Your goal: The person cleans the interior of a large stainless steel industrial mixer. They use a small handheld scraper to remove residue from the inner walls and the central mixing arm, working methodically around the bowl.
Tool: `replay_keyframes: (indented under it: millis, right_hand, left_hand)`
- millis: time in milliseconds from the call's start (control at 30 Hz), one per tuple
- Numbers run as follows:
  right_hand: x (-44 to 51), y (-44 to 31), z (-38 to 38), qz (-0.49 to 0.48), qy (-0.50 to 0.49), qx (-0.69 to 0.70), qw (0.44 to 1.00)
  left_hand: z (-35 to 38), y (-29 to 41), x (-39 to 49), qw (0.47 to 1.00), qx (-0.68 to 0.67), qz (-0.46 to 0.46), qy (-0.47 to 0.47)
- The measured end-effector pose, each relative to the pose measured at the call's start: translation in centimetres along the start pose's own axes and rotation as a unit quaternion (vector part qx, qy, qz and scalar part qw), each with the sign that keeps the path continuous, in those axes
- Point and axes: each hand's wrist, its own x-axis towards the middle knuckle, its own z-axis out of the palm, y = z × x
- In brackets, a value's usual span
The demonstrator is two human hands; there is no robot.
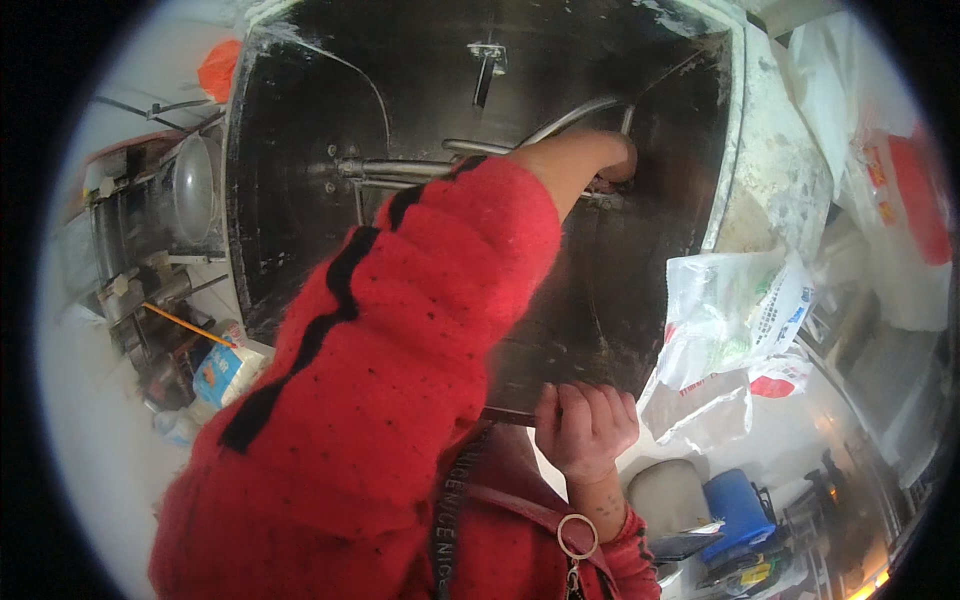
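Before me is a deep, dark metal mixing tub (555, 322), with pale crust on its upper rim. A horizontal steel mixer shaft (390, 169) is fixed to its left wall, and a bent steel bar (574, 116) rises behind my forearm. My left arm, in a red sleeve, reaches down across the tub. My left hand (619, 159) is at the shaft's right end; its fingers are mostly hidden, so any hold cannot be seen. My right hand (589, 424) has its fingers curled over the tub's near edge (510, 415).
Printed plastic bags (739, 307) hang at the tub's right side. A blue bucket (739, 514) stands at lower right. To the left are a round translucent bowl or lid (196, 187), an orange stick (187, 324) and a blue-and-white packet (221, 371). A metal bracket (487, 64) sits on the far wall.
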Motion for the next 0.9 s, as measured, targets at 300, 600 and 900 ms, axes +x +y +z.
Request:
replay_keyframes:
  millis: [300,600,900]
  right_hand:
    - [0.2,-0.2,0.0,-0.005,-0.014,-0.006,1.0]
    - [-0.1,0.0,0.1,0.001,-0.008,-0.002,1.0]
    - [0.2,-0.1,0.0,-0.011,0.002,0.0,1.0]
  left_hand:
    - [-2.2,6.9,-13.7,0.794,-0.585,-0.159,0.044]
    - [1.2,10.8,-12.4,0.703,-0.508,-0.354,0.349]
    - [1.3,14.3,-14.3,0.776,-0.538,-0.274,0.184]
